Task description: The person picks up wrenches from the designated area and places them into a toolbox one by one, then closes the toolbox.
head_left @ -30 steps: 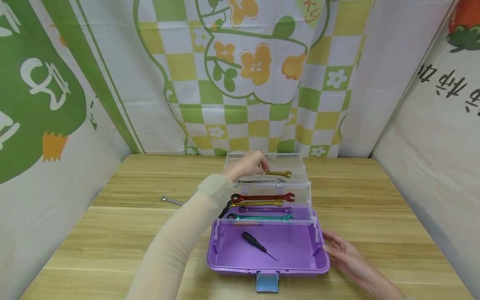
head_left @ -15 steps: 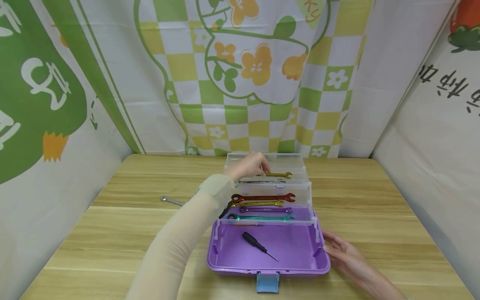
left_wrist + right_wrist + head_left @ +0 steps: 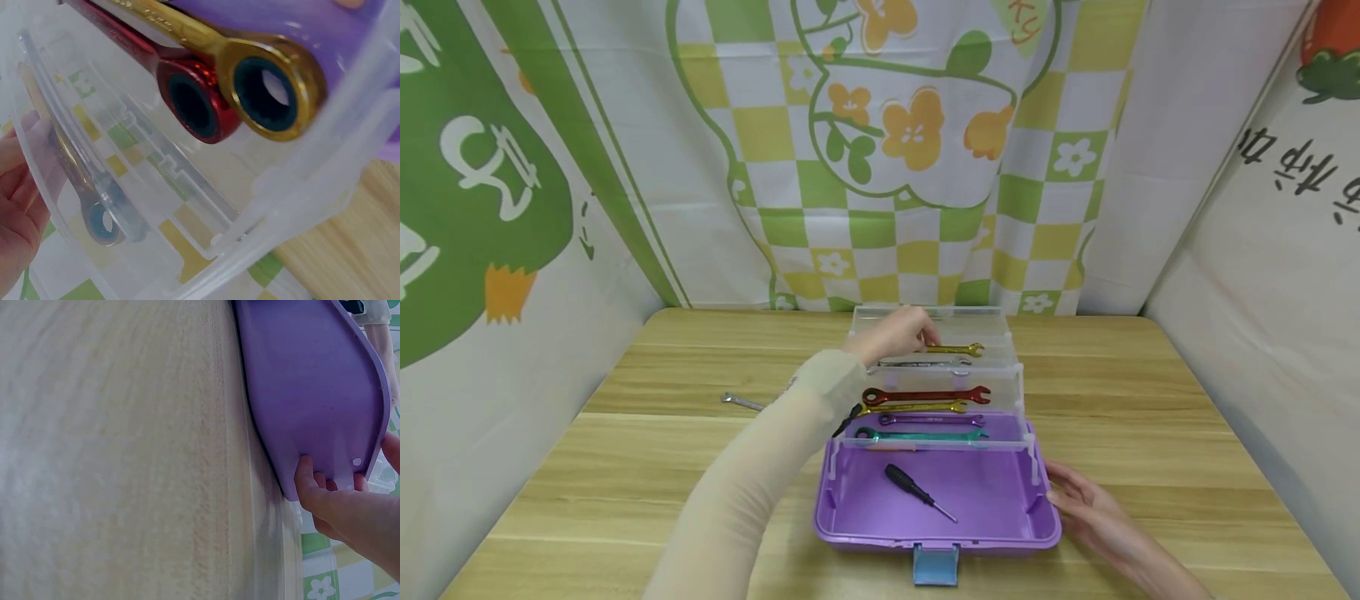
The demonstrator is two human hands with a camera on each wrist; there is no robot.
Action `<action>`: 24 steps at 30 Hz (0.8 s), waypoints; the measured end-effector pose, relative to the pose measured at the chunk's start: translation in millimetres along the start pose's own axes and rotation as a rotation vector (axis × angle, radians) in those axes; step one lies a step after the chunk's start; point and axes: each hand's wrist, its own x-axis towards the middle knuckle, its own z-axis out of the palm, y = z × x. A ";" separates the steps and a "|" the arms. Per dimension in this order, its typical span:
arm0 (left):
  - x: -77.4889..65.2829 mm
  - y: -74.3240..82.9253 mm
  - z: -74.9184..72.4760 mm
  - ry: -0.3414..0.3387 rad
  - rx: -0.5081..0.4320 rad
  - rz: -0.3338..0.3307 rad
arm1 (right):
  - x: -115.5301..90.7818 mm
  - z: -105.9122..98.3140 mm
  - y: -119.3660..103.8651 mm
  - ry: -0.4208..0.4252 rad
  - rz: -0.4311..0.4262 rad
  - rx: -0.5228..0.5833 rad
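A purple toolbox [image 3: 940,538] stands unlatched, its clear stepped trays [image 3: 1017,385] raised behind the base. In the uppermost tray my left hand [image 3: 901,332] pinches a gold wrench [image 3: 958,350]; the left wrist view shows these fingers behind the clear tray wall, beside the wrench [image 3: 75,165]. A silver wrench [image 3: 925,363] lies just in front of it. The lower tray holds red [image 3: 925,396], yellow [image 3: 917,407], purple [image 3: 931,420] and green [image 3: 921,436] wrenches. My right hand [image 3: 1093,508] holds the toolbox's right side, thumb at the rim and fingers against the outer wall [image 3: 312,394].
A black screwdriver [image 3: 917,492] lies in the toolbox base. Another silver wrench [image 3: 743,402] lies on the wooden table [image 3: 625,467], partly hidden by the left sleeve [image 3: 760,475]. A blue latch [image 3: 936,565] hangs at the front. A patterned curtain [image 3: 910,233] closes the back.
The gold wrench and the left fingers have sunk slightly lower in the top tray. The right hand stays on the toolbox's side.
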 end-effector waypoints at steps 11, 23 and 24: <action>-3.7 0.3 4.7 0.029 0.069 0.025 | 0.6 -0.1 0.3 -0.007 0.001 0.007; -2.9 0.3 6.8 0.016 0.085 0.043 | 0.9 -0.6 1.1 -0.022 -0.006 0.017; -3.3 0.4 6.6 0.014 0.078 0.041 | 0.8 -0.7 1.1 -0.024 -0.007 0.019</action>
